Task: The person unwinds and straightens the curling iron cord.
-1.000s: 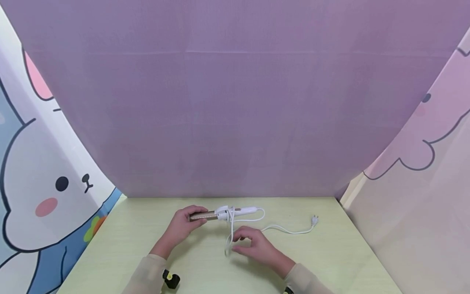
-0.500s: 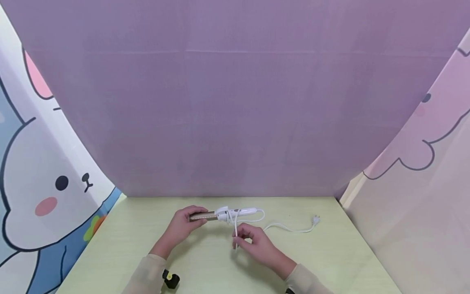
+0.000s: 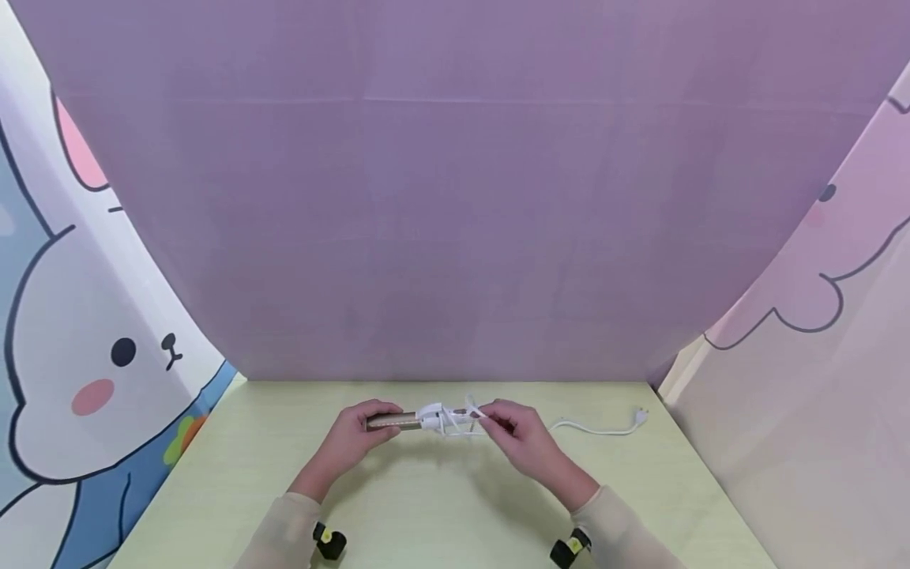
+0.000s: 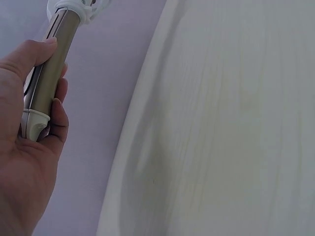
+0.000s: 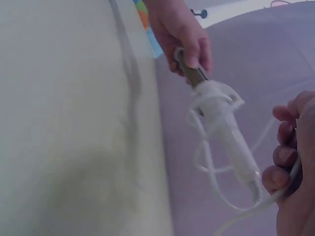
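Two hands are working a white curling iron with a bronze metal barrel (image 3: pixel 426 417) above the pale wooden table (image 3: pixel 426 506): left hand (image 3: pixel 351 437) gripping the barrel, right hand (image 3: pixel 522 438) pinching its thin white cord (image 3: pixel 597 430). Wrapping well likely means keeping loops snug and evenly spaced.

curling iron (image 4: pixel 47 78) top cut off, plug (image 3: pixel 641 414) tiny

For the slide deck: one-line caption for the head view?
Left hand grips the curling iron by its metal barrel while the right hand pinches its white cord over a pale green table.
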{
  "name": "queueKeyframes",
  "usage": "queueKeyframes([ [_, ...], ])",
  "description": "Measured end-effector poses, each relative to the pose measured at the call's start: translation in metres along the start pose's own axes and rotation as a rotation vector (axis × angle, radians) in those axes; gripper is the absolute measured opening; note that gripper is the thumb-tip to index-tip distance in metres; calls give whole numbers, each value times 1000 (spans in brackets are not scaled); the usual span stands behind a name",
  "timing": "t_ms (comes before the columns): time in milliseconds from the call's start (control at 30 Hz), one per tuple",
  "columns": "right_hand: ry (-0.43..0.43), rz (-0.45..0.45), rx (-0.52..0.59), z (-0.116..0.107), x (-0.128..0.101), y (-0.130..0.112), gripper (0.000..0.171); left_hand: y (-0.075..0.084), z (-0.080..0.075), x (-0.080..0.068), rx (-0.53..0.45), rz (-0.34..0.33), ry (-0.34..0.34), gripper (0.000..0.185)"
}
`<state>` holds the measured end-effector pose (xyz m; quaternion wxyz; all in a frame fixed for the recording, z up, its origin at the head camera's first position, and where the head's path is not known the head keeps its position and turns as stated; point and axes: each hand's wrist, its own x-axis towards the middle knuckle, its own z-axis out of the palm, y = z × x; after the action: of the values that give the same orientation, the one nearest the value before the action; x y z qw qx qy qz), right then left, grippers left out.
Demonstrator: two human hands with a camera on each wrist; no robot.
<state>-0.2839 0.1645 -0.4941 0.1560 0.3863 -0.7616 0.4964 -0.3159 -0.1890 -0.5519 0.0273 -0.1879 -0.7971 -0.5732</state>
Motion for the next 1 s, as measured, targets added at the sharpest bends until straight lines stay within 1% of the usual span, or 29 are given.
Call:
queueKeyframes([
  [133, 53, -36, -62, -11, 9, -1, 17, 0, -2, -1, 6, 0, -19, 28],
  [233, 87, -33, -110, -16, 13, 1, 17, 1, -3, -2, 26, 2, -31, 29],
  [333, 117, -5, -141, -19, 15, 6, 16, 1, -6, -3, 37, 2, -42, 30],
  [400, 135, 33, -144, -20, 15, 10, 15, 1, -6, -4, 34, 0, -46, 30],
  [467, 154, 84, -120, -21, 15, 15, 14, 2, -7, -4, 31, -2, -50, 30],
  [600, 196, 199, -31, -23, 13, 25, 13, 3, -8, -5, 26, -1, -54, 30],
  [667, 204, 265, 8, -23, 11, 31, 12, 3, -9, -5, 23, -1, -54, 31],
  [767, 192, 378, 56, -20, 8, 40, 13, 3, -9, -5, 21, -2, -55, 31],
  [833, 174, 435, 72, -16, 5, 45, 15, 3, -9, -6, 20, -4, -54, 31],
  [900, 156, 473, 91, -13, 2, 48, 16, 3, -10, -6, 21, -3, -52, 31],
  [1000, 128, 495, 116, -8, -4, 53, 16, 3, -11, -6, 18, -9, -43, 29],
])
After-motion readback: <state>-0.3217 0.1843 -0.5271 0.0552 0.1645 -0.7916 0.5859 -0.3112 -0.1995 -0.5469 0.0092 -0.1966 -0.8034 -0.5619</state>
